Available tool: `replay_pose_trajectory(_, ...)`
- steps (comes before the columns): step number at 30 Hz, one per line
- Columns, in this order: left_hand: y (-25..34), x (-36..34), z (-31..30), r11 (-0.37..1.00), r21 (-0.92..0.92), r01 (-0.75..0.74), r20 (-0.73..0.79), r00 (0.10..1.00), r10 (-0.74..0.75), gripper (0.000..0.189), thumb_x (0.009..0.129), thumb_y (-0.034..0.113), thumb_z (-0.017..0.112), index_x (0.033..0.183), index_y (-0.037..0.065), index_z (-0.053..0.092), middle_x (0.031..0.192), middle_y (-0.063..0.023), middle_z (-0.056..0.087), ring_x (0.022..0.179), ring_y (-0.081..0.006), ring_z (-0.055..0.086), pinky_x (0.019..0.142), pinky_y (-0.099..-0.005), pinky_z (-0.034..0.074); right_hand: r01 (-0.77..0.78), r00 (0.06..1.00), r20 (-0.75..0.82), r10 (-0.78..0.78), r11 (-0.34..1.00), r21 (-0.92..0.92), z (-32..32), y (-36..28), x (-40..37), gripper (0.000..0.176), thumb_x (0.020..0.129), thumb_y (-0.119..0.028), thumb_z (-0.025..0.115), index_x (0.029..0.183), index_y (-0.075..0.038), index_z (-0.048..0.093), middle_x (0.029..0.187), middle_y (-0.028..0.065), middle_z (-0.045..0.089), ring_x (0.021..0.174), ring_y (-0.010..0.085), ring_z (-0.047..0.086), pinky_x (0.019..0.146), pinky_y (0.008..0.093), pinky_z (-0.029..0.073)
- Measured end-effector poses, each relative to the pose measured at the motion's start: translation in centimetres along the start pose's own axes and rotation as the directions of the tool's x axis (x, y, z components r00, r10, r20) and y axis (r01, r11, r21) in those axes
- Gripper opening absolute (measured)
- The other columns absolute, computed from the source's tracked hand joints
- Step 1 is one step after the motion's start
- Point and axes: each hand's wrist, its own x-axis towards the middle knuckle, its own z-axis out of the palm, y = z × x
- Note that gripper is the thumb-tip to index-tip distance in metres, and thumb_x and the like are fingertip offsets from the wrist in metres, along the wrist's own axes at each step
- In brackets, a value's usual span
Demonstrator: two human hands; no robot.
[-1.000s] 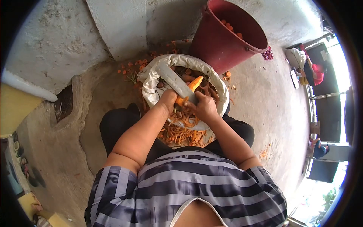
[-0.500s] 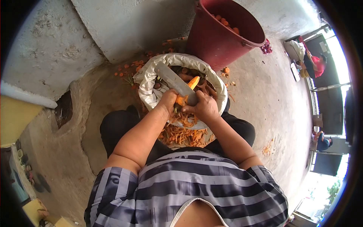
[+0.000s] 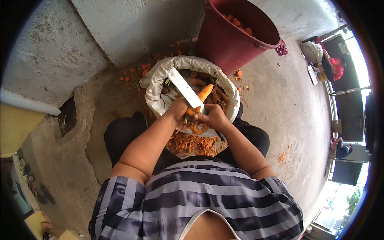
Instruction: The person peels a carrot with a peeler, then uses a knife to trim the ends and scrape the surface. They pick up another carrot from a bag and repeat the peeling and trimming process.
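My left hand [image 3: 181, 110] is closed round the lower end of a partly peeled carrot [image 3: 205, 93], which points up and right. In my right hand [image 3: 215, 116] is a broad knife, its bright blade [image 3: 184, 88] slanting to the upper left across the carrot. Both hands are over a white sack [image 3: 153, 93] with its rim rolled down. Unpeeled carrots [image 3: 196, 82] lie inside the sack. Orange peelings [image 3: 196, 144] are heaped at its near side, below my hands. My fingers hide the knife's handle and the carrot's lower end.
Behind the sack, a large red bucket [image 3: 224, 44] holds carrots. Carrot slices [image 3: 132, 71] and scraps lie on the concrete floor [image 3: 276, 108] by the wall. At the far right are a person in red [image 3: 337, 69] and a person in blue [image 3: 343, 149].
The knife blade has tilted and now shows bright instead of dull grey. The carrot has shifted slightly, with more of its peeled length visible. Both hands have stayed over the sack.
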Motion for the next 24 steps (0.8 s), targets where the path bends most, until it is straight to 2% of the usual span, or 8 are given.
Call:
replay_pose_trajectory(4, 0.5, 0.0, -0.3, 0.996, -0.070, 0.051, -0.034, 0.998, -0.054, 0.027, 0.084, 0.021, 0.044, 0.096, -0.002, 0.052, 0.084, -0.0111, 0.059, 0.068, -0.0176, 0.061, 0.054, -0.0277, 0.053, -0.106, 0.992, -0.066, 0.108, 0.993, 0.043, 0.8, -1.0, -0.2, 0.056, 0.063, -0.044, 0.073, 0.088, 0.005, 0.061, 0.066, 0.0134, 0.060, 0.060, 0.0165, 0.058, 0.058, 0.0306, 0.046)
replay_pose_trajectory(7, 0.1, 0.6, -0.7, 0.994, -0.108, 0.020, -0.078, 0.997, -0.029, 0.027, 0.084, 0.021, 0.045, 0.098, -0.001, 0.051, 0.087, -0.0102, 0.058, 0.069, -0.0174, 0.060, 0.058, -0.0285, 0.053, -0.022, 0.982, -0.188, -0.015, 0.980, -0.196, 1.1, -1.3, -0.1, 0.064, 0.059, -0.052, 0.072, 0.090, 0.003, 0.061, 0.068, 0.0145, 0.062, 0.065, 0.0218, 0.062, 0.060, 0.0325, 0.047)
replay_pose_trajectory(10, 0.6, -0.1, -0.1, 0.997, -0.071, 0.034, -0.085, 0.996, -0.040, 0.027, 0.084, 0.021, 0.045, 0.100, 0.000, 0.050, 0.090, -0.0104, 0.058, 0.074, -0.0180, 0.060, 0.060, -0.0296, 0.053, -0.043, 0.987, -0.155, -0.038, 0.874, -0.484, 0.1, -3.8, -0.6, 0.071, 0.055, -0.057, 0.071, 0.093, 0.003, 0.060, 0.070, 0.0163, 0.062, 0.069, 0.0274, 0.063, 0.064, 0.0347, 0.048)
replay_pose_trajectory(13, 1.7, -1.0, 1.2, 0.992, -0.109, 0.067, -0.041, 0.997, -0.071, 0.027, 0.084, 0.022, 0.045, 0.100, 0.001, 0.051, 0.091, -0.0104, 0.058, 0.077, -0.0183, 0.060, 0.062, -0.0304, 0.053, -0.025, 0.985, -0.161, -0.055, 0.889, -0.458, 0.1, -3.8, -0.7, 0.071, 0.055, -0.055, 0.072, 0.094, 0.003, 0.059, 0.070, 0.0168, 0.062, 0.069, 0.0280, 0.062, 0.065, 0.0353, 0.048)
replay_pose_trajectory(17, 0.7, -0.6, 0.1, 0.996, -0.075, -0.052, -0.107, 0.993, 0.044, 0.028, 0.084, 0.024, 0.047, 0.099, 0.001, 0.052, 0.090, -0.0094, 0.058, 0.077, -0.0174, 0.060, 0.065, -0.0296, 0.051, 0.027, 0.993, -0.094, -0.070, 0.920, -0.392, 1.3, -3.1, -0.3, 0.068, 0.057, -0.053, 0.072, 0.093, 0.003, 0.058, 0.067, 0.0164, 0.061, 0.067, 0.0274, 0.062, 0.063, 0.0354, 0.048)
replay_pose_trajectory(20, -0.3, 0.4, -1.9, 0.995, -0.097, -0.015, -0.076, 0.997, 0.007, 0.029, 0.085, 0.024, 0.047, 0.100, 0.000, 0.052, 0.089, -0.0085, 0.057, 0.077, -0.0174, 0.059, 0.066, -0.0300, 0.051, -0.080, 0.995, -0.082, 0.061, 0.964, -0.255, 1.8, -4.0, -0.4, 0.061, 0.062, -0.048, 0.071, 0.090, 0.004, 0.059, 0.064, 0.0164, 0.060, 0.061, 0.0258, 0.061, 0.060, 0.0345, 0.047)
replay_pose_trajectory(23, -0.9, 1.3, -2.6, 0.989, -0.084, -0.120, -0.113, 0.987, 0.110, 0.031, 0.085, 0.023, 0.045, 0.103, -0.001, 0.050, 0.089, -0.0088, 0.057, 0.075, -0.0180, 0.059, 0.065, -0.0306, 0.051, -0.040, 0.995, -0.097, 0.004, 0.930, -0.366, 2.6, -1.4, 0.2, 0.040, 0.074, -0.033, 0.067, 0.087, 0.004, 0.058, 0.063, 0.0072, 0.058, 0.054, 0.0105, 0.053, 0.051, 0.0276, 0.044)
replay_pose_trajectory(24, -0.9, 1.5, -2.8, 0.981, -0.152, -0.122, -0.050, 0.992, 0.116, 0.031, 0.085, 0.023, 0.045, 0.104, -0.001, 0.050, 0.089, -0.0089, 0.057, 0.075, -0.0184, 0.059, 0.066, -0.0308, 0.051, -0.053, 0.997, -0.074, 0.035, 0.967, -0.249, 2.6, -1.6, 0.0, 0.040, 0.075, -0.033, 0.066, 0.086, 0.005, 0.059, 0.062, 0.0079, 0.058, 0.054, 0.0110, 0.053, 0.052, 0.0279, 0.044)
